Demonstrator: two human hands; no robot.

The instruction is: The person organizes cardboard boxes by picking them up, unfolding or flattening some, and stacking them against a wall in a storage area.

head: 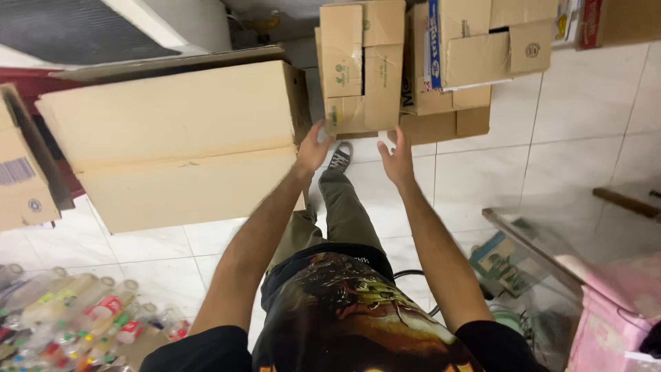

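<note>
White tiled floor (585, 124) with cardboard stacked along the wall. Both arms reach toward an upright flattened carton (361, 65) straight ahead, long axis vertical. The left hand (314, 148) touches its lower left corner, fingers spread; the right hand (396, 160), open and empty, hovers just below its right edge.

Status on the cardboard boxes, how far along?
Done: a flattened box already lies on the floor at left. In hand: both hands reach for the tall upright box, left hand touching its lower corner, right hand open just short of it. Left: that box and the stacked boxes behind remain unflattened.
</note>
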